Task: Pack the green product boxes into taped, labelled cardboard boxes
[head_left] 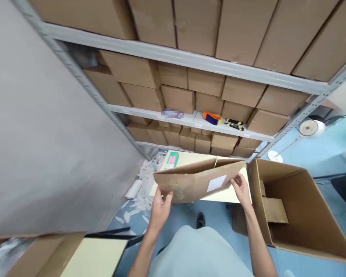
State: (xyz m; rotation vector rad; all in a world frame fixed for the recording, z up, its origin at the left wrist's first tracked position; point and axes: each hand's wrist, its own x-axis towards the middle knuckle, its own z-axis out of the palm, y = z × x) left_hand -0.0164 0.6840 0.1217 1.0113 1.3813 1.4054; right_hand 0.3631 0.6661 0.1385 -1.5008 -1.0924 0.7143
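A partly flattened cardboard box [187, 188] with a white label [216, 183] is held up between my two hands, over the near edge of a pale yellow table [187, 156]. At its lower left corner, my left hand [161, 206] grips the cardboard between thumb and fingers. The right end is pinched by my right hand [241, 188], close to the label. Behind the box, a green and pink packet [172, 159] lies on the tabletop.
Metal shelving [184, 54] full of cardboard boxes rises ahead. Its middle shelf bears an orange and blue tape roll [212, 118] and yellow-black cutters [234, 124]. A large open carton [311, 207] stands at right. White scraps [145, 184] litter the floor at left, beside a grey wall [52, 123].
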